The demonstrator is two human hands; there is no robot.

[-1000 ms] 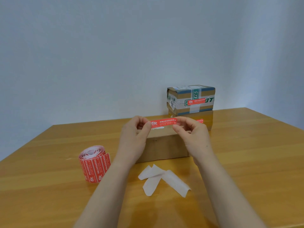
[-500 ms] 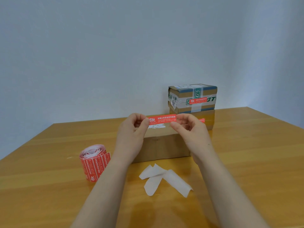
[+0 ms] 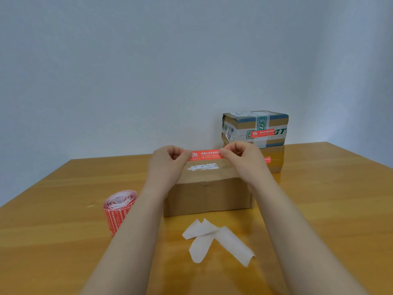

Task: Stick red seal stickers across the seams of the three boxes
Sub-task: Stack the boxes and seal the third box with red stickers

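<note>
A red seal sticker is stretched level between my hands, just above the far top edge of a plain brown box. My left hand pinches its left end and my right hand pinches its right end. The box top shows a torn white label patch. Behind, at the right, two boxes are stacked: the taped upper box carries a red sticker on its front, and the lower box shows a red sticker end beside my right hand.
A roll of red stickers stands on the wooden table left of my left forearm. Several white backing strips lie in front of the brown box. A pale wall rises behind the table's far edge.
My hands and the sticker sit slightly higher and further over the brown box top than a second ago; the grip on both ends is the same.
</note>
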